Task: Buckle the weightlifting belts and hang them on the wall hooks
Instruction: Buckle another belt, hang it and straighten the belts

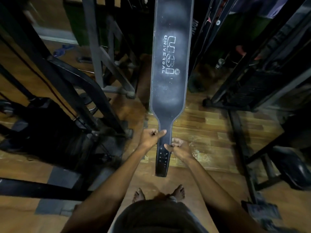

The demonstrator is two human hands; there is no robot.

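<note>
A black leather weightlifting belt [170, 64] with white "USI UNIVERSAL" lettering stretches straight away from me, from the top edge of the view down to its narrow holed tongue end. My left hand [151, 137] pinches the left edge of the narrow strap just below where the belt widens. My right hand [177, 147] grips the right edge slightly lower, its thumb on the strap above the punched holes. The tongue tip hangs free below both hands. The buckle end is out of view beyond the top.
Black gym machine frames [94, 91] stand close on the left, and another rack [252, 91] on the right. More dark belts or straps [207, 31] hang at upper right. Wooden floor [202, 132] lies below, with my bare feet [139, 195] near the bottom.
</note>
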